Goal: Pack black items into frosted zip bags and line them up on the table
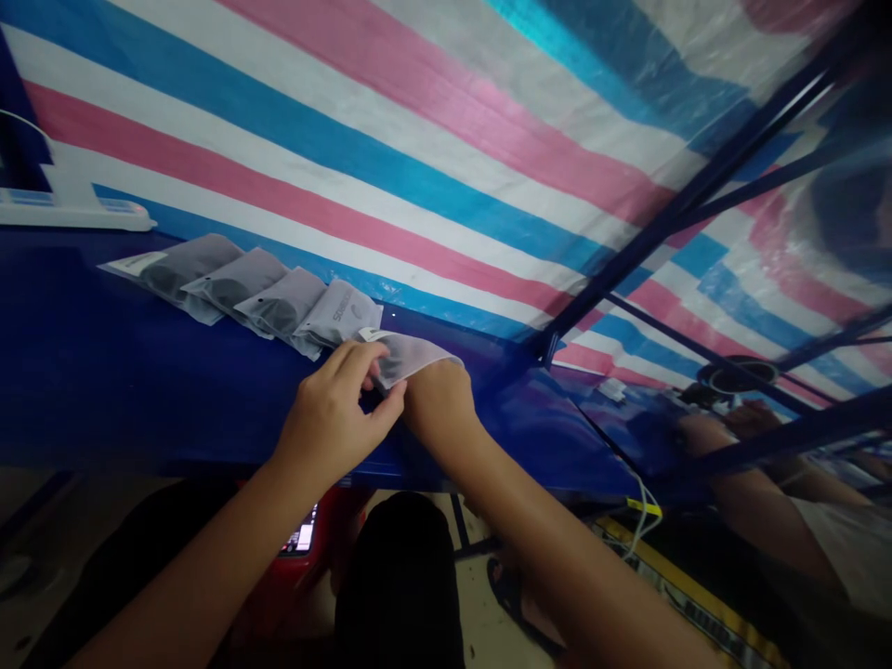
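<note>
A frosted grey pouch [413, 357] lies on the blue table [104, 372] at the end of an overlapping row of similar pouches [237, 283]. My left hand [333, 413] pinches the near edge of that pouch with thumb and fingers closed. My right hand [438, 401] presses against the same pouch from the right; its fingers are tucked under and hidden.
A white power strip [70, 209] sits at the table's far left. A striped pink, blue and white tarp [432, 139] hangs behind. Dark blue metal bars [697, 195] cross at the right, where another person's arm [759, 492] shows. A red stool and phone [303, 537] are below.
</note>
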Demonstrator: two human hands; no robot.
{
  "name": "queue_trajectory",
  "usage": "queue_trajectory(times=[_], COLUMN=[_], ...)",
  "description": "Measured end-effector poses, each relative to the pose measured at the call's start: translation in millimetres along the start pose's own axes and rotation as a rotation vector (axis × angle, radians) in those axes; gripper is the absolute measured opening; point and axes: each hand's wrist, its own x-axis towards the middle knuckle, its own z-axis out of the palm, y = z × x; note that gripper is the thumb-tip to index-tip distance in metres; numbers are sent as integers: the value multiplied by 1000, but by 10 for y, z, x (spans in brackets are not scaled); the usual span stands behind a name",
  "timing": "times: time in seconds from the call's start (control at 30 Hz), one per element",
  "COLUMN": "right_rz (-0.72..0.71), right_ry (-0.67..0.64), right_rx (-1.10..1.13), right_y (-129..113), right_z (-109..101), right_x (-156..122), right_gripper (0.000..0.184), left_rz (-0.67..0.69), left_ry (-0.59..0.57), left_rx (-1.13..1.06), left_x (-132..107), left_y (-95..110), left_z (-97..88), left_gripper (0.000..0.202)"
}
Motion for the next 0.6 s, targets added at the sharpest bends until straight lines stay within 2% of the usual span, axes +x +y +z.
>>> queue_trajectory(times=[0.07,0.13,0.23,0.37,0.47,0.6], right_rz=[-42,-58,-123,-218,-211,-159], right_ry=[-168,-251,-188,-89,-162,-296], right_rx=[-188,-319,-356,-365,-378,-362], right_y=[0,-12,-14,51,99,99], right_z=[-75,-110,-110,-92,-102,-169], right_x=[-8,-44,-161,-395,-526,-560], right_gripper=[16,19,23,38,29,17], left_rz=[-23,-24,-61,-124,-152,-170], left_ry=[-2,-22,-31,-22,-31,-38], left_rx=[-28,-37,-28,-27,-42,-84], left_x=[12,21,46,83,89,92], left_y=[-34,-72,-147,-245,-273,-254], left_z=[8,13,-17,-94,-117,-102], left_gripper=[27,26,26,22,22,20])
